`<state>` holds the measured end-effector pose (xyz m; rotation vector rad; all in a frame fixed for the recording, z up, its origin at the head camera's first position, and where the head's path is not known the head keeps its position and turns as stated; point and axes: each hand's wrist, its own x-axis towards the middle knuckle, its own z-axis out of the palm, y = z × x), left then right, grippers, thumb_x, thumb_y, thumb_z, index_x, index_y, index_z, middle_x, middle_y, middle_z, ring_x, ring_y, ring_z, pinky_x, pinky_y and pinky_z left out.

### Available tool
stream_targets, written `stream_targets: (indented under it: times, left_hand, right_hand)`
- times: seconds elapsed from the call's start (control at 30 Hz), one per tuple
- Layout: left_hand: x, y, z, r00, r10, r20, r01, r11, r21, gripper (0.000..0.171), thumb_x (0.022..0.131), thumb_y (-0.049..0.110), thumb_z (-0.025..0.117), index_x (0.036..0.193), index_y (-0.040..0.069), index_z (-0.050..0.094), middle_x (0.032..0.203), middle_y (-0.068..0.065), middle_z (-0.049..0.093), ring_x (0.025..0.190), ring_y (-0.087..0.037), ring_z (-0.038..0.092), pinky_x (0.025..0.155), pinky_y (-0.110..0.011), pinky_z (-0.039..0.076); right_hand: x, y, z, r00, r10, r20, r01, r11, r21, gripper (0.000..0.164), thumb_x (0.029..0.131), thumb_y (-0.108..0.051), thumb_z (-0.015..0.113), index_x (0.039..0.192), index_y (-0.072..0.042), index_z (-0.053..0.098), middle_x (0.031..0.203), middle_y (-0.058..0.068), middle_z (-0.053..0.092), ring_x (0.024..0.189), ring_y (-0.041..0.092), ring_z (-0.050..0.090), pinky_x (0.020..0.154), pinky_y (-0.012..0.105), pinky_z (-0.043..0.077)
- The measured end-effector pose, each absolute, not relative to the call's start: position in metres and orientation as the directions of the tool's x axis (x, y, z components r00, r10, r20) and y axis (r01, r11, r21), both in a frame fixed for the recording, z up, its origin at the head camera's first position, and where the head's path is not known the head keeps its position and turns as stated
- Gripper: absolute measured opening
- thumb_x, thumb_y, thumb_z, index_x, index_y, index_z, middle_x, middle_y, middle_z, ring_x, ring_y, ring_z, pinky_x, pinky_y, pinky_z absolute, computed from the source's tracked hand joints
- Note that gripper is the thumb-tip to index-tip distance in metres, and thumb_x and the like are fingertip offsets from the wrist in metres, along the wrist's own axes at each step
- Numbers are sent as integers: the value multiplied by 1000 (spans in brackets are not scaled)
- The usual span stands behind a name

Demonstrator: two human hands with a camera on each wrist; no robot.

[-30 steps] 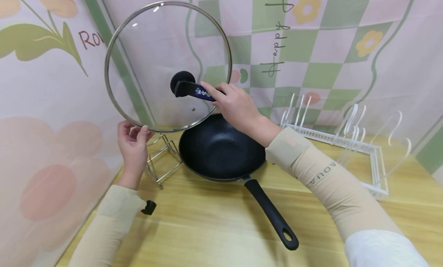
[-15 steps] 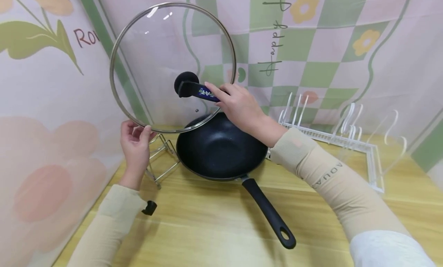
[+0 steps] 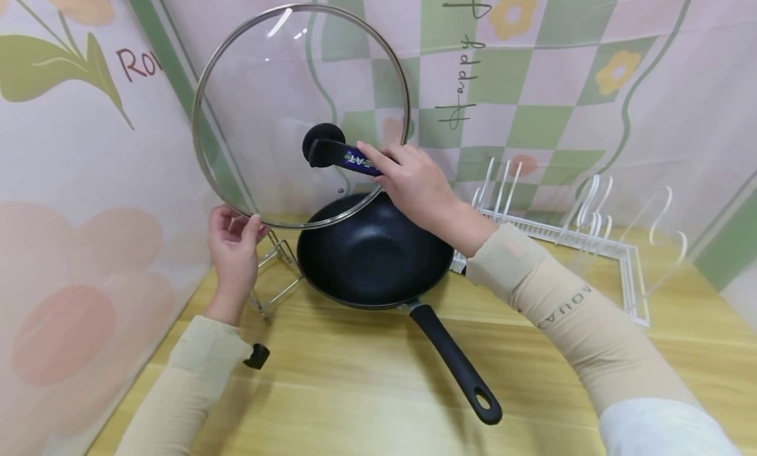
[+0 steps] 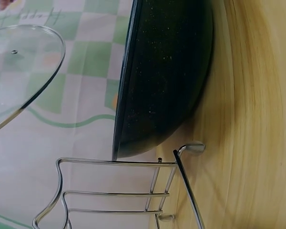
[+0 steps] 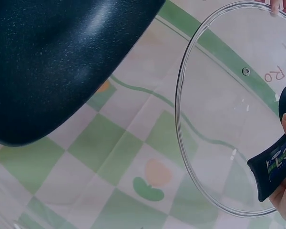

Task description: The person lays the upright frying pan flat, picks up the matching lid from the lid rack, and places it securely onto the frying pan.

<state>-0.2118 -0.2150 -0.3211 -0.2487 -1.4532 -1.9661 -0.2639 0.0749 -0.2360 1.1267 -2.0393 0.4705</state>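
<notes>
A round glass lid (image 3: 266,114) with a metal rim is held up, tilted, behind and to the left of a black wok (image 3: 375,265). At the lid's lower left rim, my left hand (image 3: 233,252) pinches the edge between thumb and fingers. My right hand (image 3: 416,186) grips the long black lid handle (image 3: 355,160), which carries a printed label. In the head view, the lid's lower right edge overlaps the wok. The right wrist view shows the handle (image 5: 274,169) in the fingers, and the lid apart from the wok (image 5: 62,62).
A silver wire rack (image 4: 117,162) stands left of the wok, close under the left hand. On the right is a white rack (image 3: 609,246) with upright prongs. The wok's handle (image 3: 455,364) points toward the front right over the wooden table (image 3: 331,390). Patterned cloth (image 3: 544,81) hangs behind.
The lid, held in both hands, has shifted slightly right relative to the wok. The head view has turned slightly right. Both grips look the same.
</notes>
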Motion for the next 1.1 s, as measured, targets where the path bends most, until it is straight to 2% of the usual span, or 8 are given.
stream_targets:
  times: [0.17, 0.33, 0.6, 0.83, 1.1]
  left_hand:
    - [-212, -212, -323, -764, -395, 511, 604, -158, 781, 26, 95, -18, 56, 107, 4, 54, 102, -6, 56, 89, -13, 58, 78, -25, 61]
    - [-213, -210, -324, -767, -384, 514, 603, -156, 782, 29, 95, -18, 56, 105, 9, 55, 101, -6, 56, 89, -13, 58, 78, -25, 61]
    - [-214, -206, -325, -770, -365, 524, 604, -151, 782, 22, 95, -18, 57, 105, 2, 53, 95, -6, 56, 86, -13, 58, 77, -26, 61]
    - [-212, -201, -326, -784, -341, 519, 594, -166, 787, 30, 95, -18, 56, 101, 11, 54, 95, -6, 55, 86, -12, 58, 78, -26, 61]
    - [-211, -200, -326, -791, -328, 516, 580, -138, 803, 29, 96, -16, 57, 101, 12, 54, 95, -3, 57, 86, -12, 59, 78, -25, 60]
  right_hand:
    - [-264, 79, -240, -332, -558, 760, -842, 538, 28, 50, 93, 2, 73, 141, -1, 59, 112, 22, 66, 99, 40, 63, 92, 52, 52]
    - [-262, 83, -241, -323, -559, 764, -844, 535, 35, 49, 93, 3, 72, 140, 0, 60, 112, 23, 67, 100, 40, 64, 94, 53, 52]
    - [-256, 89, -240, -342, -560, 755, -834, 551, 31, 50, 92, 1, 74, 141, 0, 60, 111, 22, 67, 98, 40, 63, 91, 52, 52]
    - [-254, 95, -241, -347, -564, 749, -831, 555, 33, 50, 93, -1, 73, 141, 0, 59, 111, 22, 67, 99, 39, 63, 93, 52, 52]
    - [-253, 99, -242, -354, -566, 745, -830, 558, 30, 50, 94, -1, 73, 141, -1, 59, 110, 22, 66, 97, 39, 63, 91, 52, 52]
